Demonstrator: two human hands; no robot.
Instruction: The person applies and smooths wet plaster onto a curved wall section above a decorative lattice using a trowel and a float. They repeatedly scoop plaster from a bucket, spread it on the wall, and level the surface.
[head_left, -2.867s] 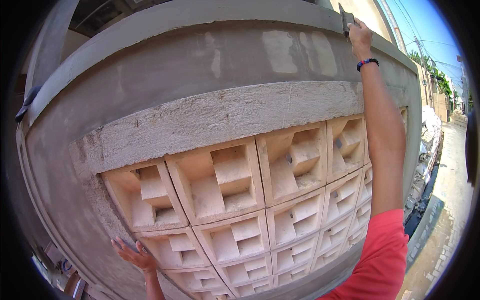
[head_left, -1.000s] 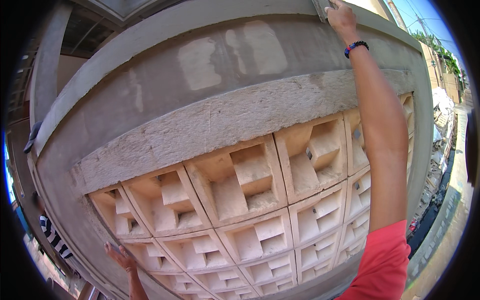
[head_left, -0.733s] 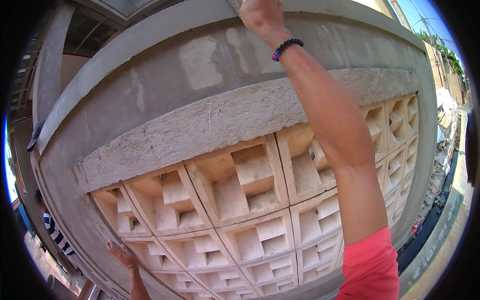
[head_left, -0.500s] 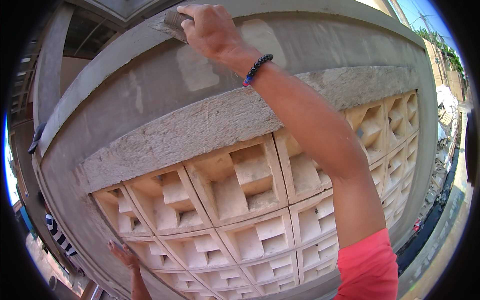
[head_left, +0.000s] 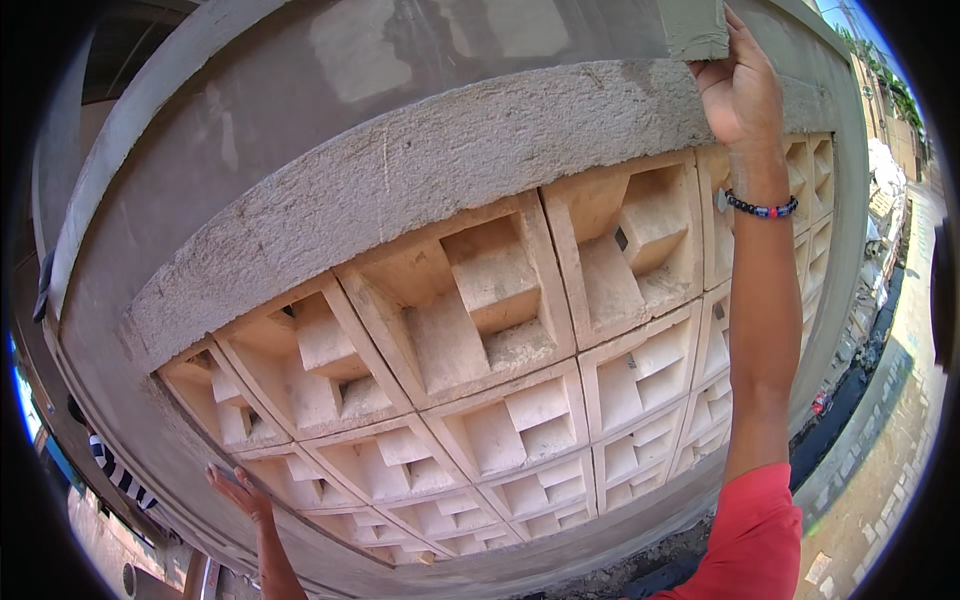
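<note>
High on the right of the grey rendered wall (head_left: 265, 115), my right hand (head_left: 745, 95) is closed on a flat rectangular plastering trowel (head_left: 697, 30). The trowel is smeared with grey mortar and lies against the wall; its top runs out of the picture. Low on the left, my left hand (head_left: 240, 492) is stretched out with fingers apart and nothing in it, by the wall's face beside the block panel. Below the trowel runs a rough, unsmoothed concrete band (head_left: 400, 165). Lighter patches (head_left: 360, 55) show on the smooth render above that band.
Cream ventilation blocks (head_left: 495, 285) with deep recesses fill the wall's middle. A narrow dark ditch (head_left: 835, 420) and paved ground (head_left: 890, 450) run along the right. White sacks (head_left: 885, 180) lie farther off. Someone in a striped sleeve (head_left: 120, 470) is at the far left.
My right hand has moved with the trowel from the wall's upper left edge across to the upper right. The view has shifted; my left hand stays low at the left.
</note>
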